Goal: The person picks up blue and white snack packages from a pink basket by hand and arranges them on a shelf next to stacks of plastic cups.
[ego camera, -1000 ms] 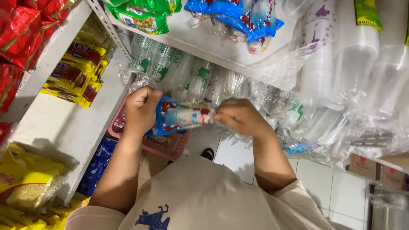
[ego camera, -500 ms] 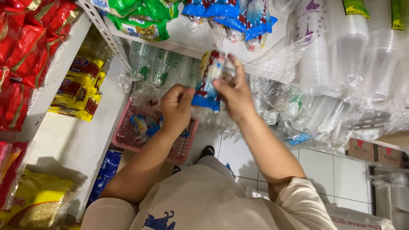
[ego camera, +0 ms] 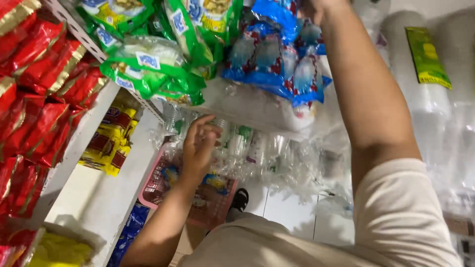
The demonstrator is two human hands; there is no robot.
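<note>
My right arm reaches straight up, and only the heel of my right hand (ego camera: 315, 7) shows at the top edge, against a pile of blue-and-white packets (ego camera: 277, 59) on the upper white shelf (ego camera: 232, 106). Its fingers are out of frame, so what they hold is hidden. My left hand (ego camera: 200, 143) hangs lower, just under that shelf's front edge, with its fingers spread and nothing in them. It is in front of clear plastic-wrapped cups (ego camera: 247, 148) on the shelf below.
Green snack bags (ego camera: 158, 64) lie left of the blue packets. Red packets (ego camera: 34, 89) and yellow packets (ego camera: 106, 143) fill the left rack. A pink basket (ego camera: 170, 195) stands low down. Tall sleeves of clear cups (ego camera: 430, 109) hang at the right.
Both hands held a blue packet at chest height, then lifted it. Now my right arm is up at the top shelf and my left hand has let go and stayed lower.
</note>
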